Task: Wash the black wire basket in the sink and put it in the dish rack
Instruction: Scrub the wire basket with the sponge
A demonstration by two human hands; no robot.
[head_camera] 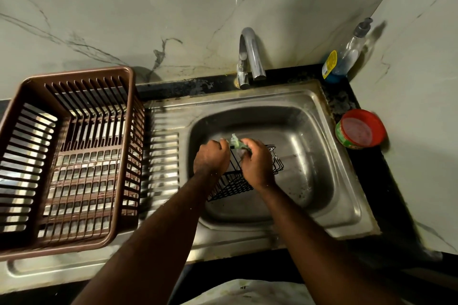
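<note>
left of frame: brown dish rack (67, 156) on the surface. centre: left hand (210, 157), its grip curled around the rim of the black wire basket (244, 177) in the sink (347, 181); right hand (256, 162) pinches a green scrubber (235, 142) against the rim. the basket looks light, stiff and slippery when soapy; hold it by the rim wire.

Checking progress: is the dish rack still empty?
Empty. The brown dish rack shows only bare slats; the black wire basket is in the sink.
</note>
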